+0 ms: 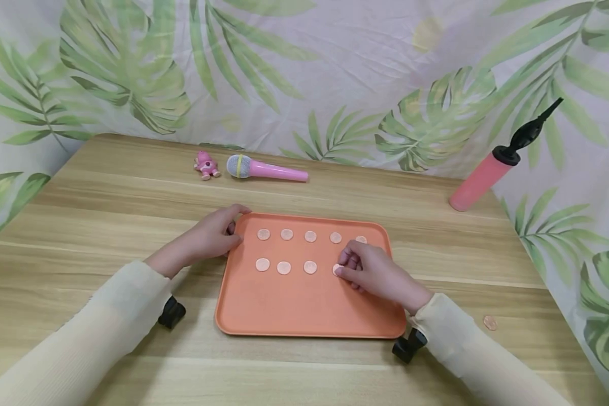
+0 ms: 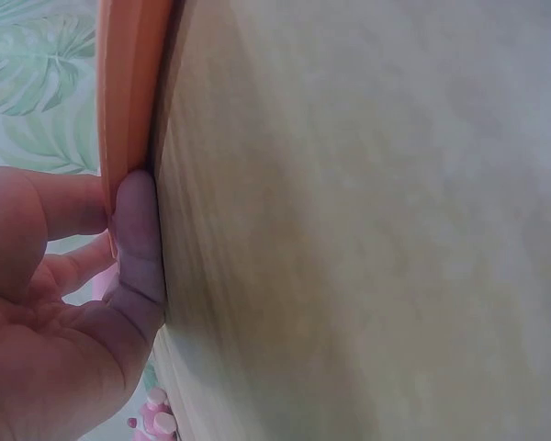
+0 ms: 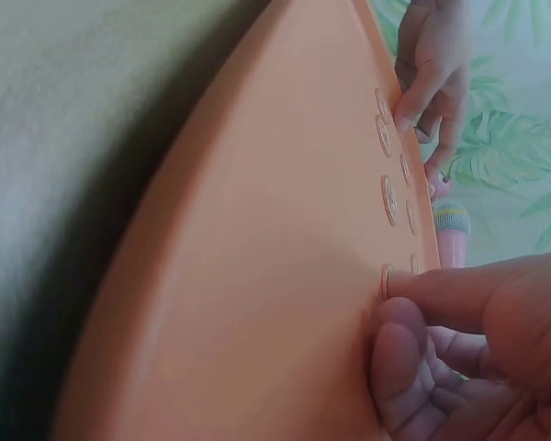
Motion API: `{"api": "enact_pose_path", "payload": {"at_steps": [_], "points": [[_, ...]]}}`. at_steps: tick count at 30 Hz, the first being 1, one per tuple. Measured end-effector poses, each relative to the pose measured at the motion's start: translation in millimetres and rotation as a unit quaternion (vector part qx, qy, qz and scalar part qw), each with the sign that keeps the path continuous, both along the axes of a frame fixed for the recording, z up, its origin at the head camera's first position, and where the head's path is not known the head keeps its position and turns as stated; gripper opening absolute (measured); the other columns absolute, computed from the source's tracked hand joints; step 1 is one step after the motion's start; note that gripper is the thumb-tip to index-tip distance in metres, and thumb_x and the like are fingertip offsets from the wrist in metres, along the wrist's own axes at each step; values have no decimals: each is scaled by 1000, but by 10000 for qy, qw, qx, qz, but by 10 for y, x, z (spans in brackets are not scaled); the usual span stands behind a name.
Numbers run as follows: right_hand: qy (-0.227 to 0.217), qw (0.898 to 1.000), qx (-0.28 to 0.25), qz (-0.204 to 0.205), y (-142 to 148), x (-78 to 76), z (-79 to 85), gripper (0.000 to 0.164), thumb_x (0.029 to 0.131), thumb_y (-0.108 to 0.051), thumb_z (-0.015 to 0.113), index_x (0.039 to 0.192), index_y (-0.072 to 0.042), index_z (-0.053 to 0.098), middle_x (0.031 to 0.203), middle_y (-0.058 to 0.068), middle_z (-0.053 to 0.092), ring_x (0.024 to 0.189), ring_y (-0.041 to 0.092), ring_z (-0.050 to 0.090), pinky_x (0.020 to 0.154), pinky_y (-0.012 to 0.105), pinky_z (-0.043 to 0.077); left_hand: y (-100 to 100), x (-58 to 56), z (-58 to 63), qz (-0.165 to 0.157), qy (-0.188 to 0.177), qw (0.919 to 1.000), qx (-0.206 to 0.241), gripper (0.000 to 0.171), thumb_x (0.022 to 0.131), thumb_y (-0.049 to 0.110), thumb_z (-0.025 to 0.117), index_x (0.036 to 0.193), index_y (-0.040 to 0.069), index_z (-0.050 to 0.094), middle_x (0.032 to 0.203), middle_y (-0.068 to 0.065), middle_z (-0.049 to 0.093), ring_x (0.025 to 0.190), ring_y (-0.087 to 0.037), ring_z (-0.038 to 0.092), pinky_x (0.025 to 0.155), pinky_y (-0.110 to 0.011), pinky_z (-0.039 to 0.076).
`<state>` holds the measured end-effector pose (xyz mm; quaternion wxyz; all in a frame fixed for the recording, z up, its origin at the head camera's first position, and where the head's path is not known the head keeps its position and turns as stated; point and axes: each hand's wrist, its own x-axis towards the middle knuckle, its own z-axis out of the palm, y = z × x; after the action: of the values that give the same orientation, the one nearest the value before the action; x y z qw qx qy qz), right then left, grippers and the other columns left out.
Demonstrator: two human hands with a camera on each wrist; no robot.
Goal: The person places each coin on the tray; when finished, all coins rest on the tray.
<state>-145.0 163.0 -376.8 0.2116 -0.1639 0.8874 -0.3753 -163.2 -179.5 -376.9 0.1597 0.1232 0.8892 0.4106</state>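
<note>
An orange tray [image 1: 304,307] lies on the wooden table, holding two rows of copper-coloured coins [image 1: 310,236]. My left hand [image 1: 213,232] grips the tray's far-left corner. In the left wrist view, the thumb [image 2: 138,225] lies along the outer wall while other fingers reach the rim. Over the tray's right half, my right hand [image 1: 373,270] pinches a coin [image 1: 337,269] between thumb and fingertips, at the right end of the nearer row. The right wrist view shows that coin [image 3: 385,281] low against the tray floor. The hand partly covers the last coin [image 1: 361,240] of the far row.
One loose coin [image 1: 489,322] lies on the table right of the tray, beside my right sleeve. Behind the tray are a small pink toy figure [image 1: 206,165] and a pink toy microphone [image 1: 267,169]. A pink hand pump [image 1: 484,179] with a black nozzle stands at the back right.
</note>
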Motion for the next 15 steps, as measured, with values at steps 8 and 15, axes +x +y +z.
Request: {"api": "enact_pose_path", "payload": {"at_steps": [8, 15], "points": [[-48, 10000, -10, -24, 15, -6, -10, 15, 98, -15, 74, 100, -6, 62, 75, 5, 62, 59, 13, 58, 56, 26, 56, 9, 0, 5, -20, -43, 10000, 65, 56, 98, -3, 56, 151, -7, 40, 85, -14, 60, 68, -17, 59, 60, -28, 55], [-288, 9988, -378, -112, 70, -11, -37, 19, 98, -18, 74, 102, -3, 63, 77, 7, 63, 63, 14, 59, 58, 26, 57, 5, 3, 10, -46, -32, 10000, 80, 55, 97, -4, 56, 150, -8, 41, 84, -14, 60, 69, -16, 59, 59, -26, 55]]}}
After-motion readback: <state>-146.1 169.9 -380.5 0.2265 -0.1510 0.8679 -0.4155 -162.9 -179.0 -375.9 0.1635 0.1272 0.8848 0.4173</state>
